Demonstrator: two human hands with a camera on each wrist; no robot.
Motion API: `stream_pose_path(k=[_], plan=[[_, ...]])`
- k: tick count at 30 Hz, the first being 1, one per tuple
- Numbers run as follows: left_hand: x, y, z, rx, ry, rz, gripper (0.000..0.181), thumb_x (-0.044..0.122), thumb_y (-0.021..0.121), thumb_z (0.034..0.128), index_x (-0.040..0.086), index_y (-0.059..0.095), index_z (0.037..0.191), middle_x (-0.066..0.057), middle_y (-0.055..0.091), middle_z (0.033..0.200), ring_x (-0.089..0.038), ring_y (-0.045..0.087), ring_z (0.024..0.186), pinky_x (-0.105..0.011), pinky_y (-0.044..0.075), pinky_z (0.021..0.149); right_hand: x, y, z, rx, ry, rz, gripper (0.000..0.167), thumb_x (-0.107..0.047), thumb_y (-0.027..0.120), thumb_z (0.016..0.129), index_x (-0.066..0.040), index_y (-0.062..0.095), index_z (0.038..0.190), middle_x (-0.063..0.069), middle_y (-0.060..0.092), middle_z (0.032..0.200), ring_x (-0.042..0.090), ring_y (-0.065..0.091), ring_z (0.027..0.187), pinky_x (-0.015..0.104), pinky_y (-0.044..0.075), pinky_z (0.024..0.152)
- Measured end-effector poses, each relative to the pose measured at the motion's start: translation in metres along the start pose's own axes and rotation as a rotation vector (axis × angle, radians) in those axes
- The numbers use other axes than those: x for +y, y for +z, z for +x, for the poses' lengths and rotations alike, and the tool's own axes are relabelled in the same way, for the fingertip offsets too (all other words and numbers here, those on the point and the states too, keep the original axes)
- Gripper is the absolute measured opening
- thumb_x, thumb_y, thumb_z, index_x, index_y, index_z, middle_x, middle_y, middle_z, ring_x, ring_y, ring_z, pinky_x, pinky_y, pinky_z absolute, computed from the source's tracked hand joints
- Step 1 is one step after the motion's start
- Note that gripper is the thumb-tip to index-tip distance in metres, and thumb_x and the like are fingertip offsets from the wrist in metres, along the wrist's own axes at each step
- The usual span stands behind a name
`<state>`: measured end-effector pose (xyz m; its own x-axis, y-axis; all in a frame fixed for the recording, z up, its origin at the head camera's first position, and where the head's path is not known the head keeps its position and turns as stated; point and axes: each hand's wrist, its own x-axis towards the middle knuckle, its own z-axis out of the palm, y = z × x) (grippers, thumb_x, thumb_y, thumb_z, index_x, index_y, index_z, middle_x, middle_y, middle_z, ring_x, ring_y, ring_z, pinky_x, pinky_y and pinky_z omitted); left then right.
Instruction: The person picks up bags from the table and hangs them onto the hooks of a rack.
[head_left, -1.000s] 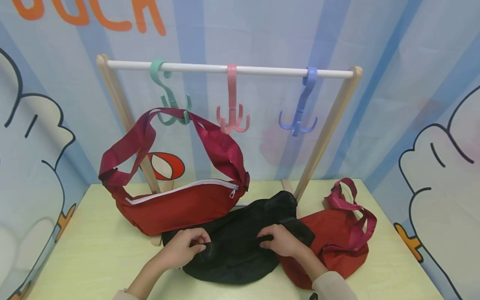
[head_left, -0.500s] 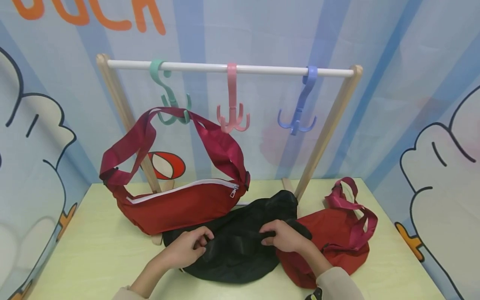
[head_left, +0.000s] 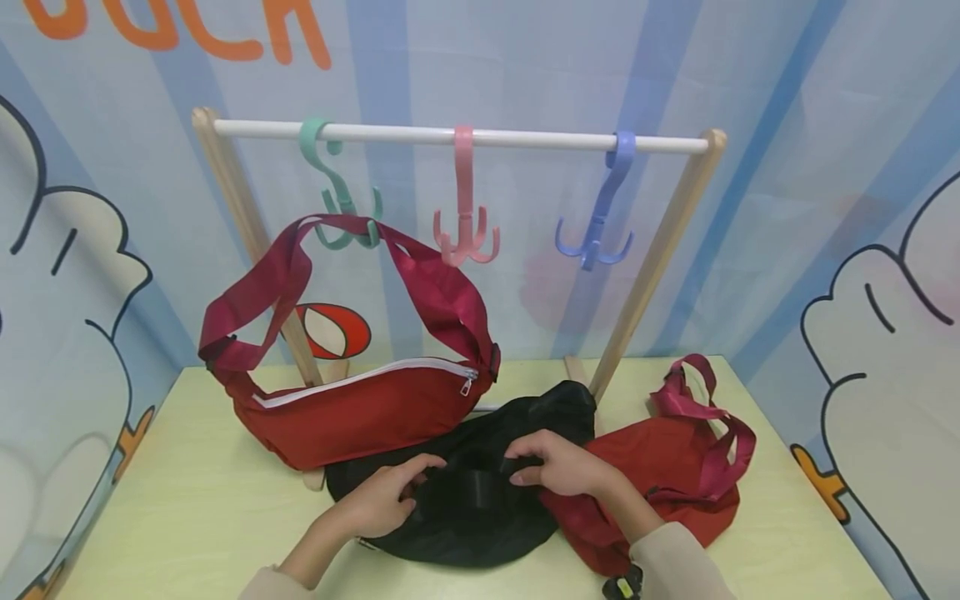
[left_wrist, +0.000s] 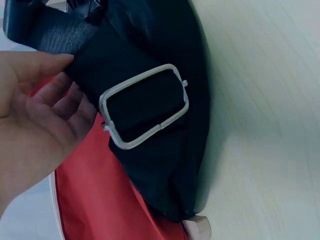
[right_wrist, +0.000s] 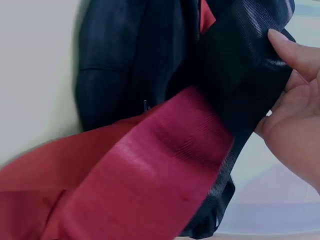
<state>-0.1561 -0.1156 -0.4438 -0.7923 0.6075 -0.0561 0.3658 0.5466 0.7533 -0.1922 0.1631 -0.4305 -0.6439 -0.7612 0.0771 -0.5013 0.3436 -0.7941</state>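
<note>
A black fabric bag (head_left: 465, 546) lies on the table in the middle of the head view. My left hand (head_left: 382, 500) pinches its black strap (left_wrist: 55, 37) between thumb and fingers; a silver rectangular buckle (left_wrist: 136, 80) shows beside that hand in the left wrist view. Farther right, my right hand (head_left: 558, 464) pinches another stretch of the strap (right_wrist: 250, 70), raised off the bag. A red bag (head_left: 360, 425) with a white zipper sits behind, its maroon strap (head_left: 446, 304) caught on the green hook (head_left: 341, 200). Another red bag (head_left: 645, 454) lies under my right forearm.
A wooden rack with a white rod (head_left: 540, 142) stands behind the bags. From it hang a pink hook (head_left: 465, 200) and a blue hook (head_left: 600, 208), in addition to the green one. A printed curtain (head_left: 510, 317) closes off the back.
Both hands have drawn nearer each other over the black bag, and the strap between them has come up into a loop. The right hand has risen slightly. The hung red bag stays put.
</note>
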Motion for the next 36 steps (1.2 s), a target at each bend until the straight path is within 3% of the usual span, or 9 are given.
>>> stream_pose_path(k=[4, 8, 12, 17, 22, 29, 36], plan=[[0.002, 0.004, 0.002, 0.048, 0.005, -0.024, 0.054, -0.013, 0.053, 0.0795, 0.008, 0.044, 0.128, -0.017, 0.051, 0.126, -0.033, 0.055, 0.107, -0.048, 0.044, 0.085, -0.006, -0.001, 0.003, -0.012, -0.02, 0.016, 0.007, 0.001, 0.064, 0.081, -0.006, 0.064, 0.084, -0.001, 0.054, 0.072, 0.008, 0.045, 0.069, 0.024, 0.041, 0.064], [0.003, 0.007, 0.005, 0.094, -0.007, -0.058, 0.045, 0.002, 0.062, 0.084, 0.009, 0.045, 0.125, -0.017, 0.052, 0.125, -0.036, 0.054, 0.107, -0.049, 0.043, 0.085, -0.013, -0.003, 0.007, -0.024, -0.027, 0.027, 0.007, 0.002, 0.063, 0.081, -0.005, 0.064, 0.085, -0.002, 0.052, 0.071, 0.009, 0.044, 0.067, 0.023, 0.039, 0.064], [0.005, 0.003, 0.005, 0.129, 0.011, -0.061, 0.029, 0.013, 0.062, 0.0867, 0.009, 0.052, 0.114, -0.014, 0.056, 0.118, -0.035, 0.055, 0.104, -0.048, 0.044, 0.084, -0.015, -0.008, 0.007, -0.034, -0.016, 0.018, 0.006, 0.002, 0.062, 0.082, -0.005, 0.063, 0.083, -0.002, 0.05, 0.071, 0.009, 0.043, 0.066, 0.023, 0.039, 0.063], [0.01, -0.011, 0.002, 0.158, 0.067, -0.048, 0.012, 0.016, 0.06, 0.0885, 0.011, 0.058, 0.1, -0.001, 0.061, 0.099, -0.023, 0.057, 0.096, -0.041, 0.045, 0.082, -0.015, -0.015, 0.003, -0.033, 0.008, 0.033, 0.007, 0.001, 0.061, 0.084, -0.005, 0.061, 0.083, -0.002, 0.048, 0.071, 0.008, 0.041, 0.064, 0.023, 0.037, 0.062], [0.022, -0.028, -0.002, 0.166, 0.122, -0.041, 0.007, 0.016, 0.059, 0.0892, 0.013, 0.059, 0.096, 0.007, 0.058, 0.088, -0.012, 0.051, 0.083, -0.029, 0.043, 0.073, -0.014, -0.02, 0.002, -0.04, 0.015, 0.086, 0.006, -0.003, 0.06, 0.086, -0.003, 0.06, 0.091, -0.004, 0.045, 0.068, 0.006, 0.038, 0.061, 0.022, 0.035, 0.06], [0.037, -0.049, -0.009, 0.198, 0.141, -0.074, 0.008, 0.017, 0.057, 0.091, 0.013, 0.06, 0.097, 0.004, 0.057, 0.086, -0.013, 0.05, 0.08, -0.028, 0.041, 0.069, -0.017, -0.021, 0.003, -0.04, 0.014, 0.155, 0.013, -0.006, 0.062, 0.086, -0.002, 0.06, 0.098, 0.001, 0.058, 0.082, 0.011, 0.049, 0.074, 0.026, 0.042, 0.069], [0.041, -0.066, -0.018, 0.273, 0.107, -0.093, 0.007, 0.014, 0.058, 0.09, 0.013, 0.059, 0.097, 0.003, 0.056, 0.084, -0.017, 0.052, 0.081, -0.031, 0.045, 0.073, -0.01, -0.02, -0.001, -0.042, 0.078, 0.18, 0.019, -0.011, 0.066, 0.083, -0.002, 0.061, 0.099, 0.011, 0.061, 0.091, 0.014, 0.054, 0.08, 0.03, 0.045, 0.075]])
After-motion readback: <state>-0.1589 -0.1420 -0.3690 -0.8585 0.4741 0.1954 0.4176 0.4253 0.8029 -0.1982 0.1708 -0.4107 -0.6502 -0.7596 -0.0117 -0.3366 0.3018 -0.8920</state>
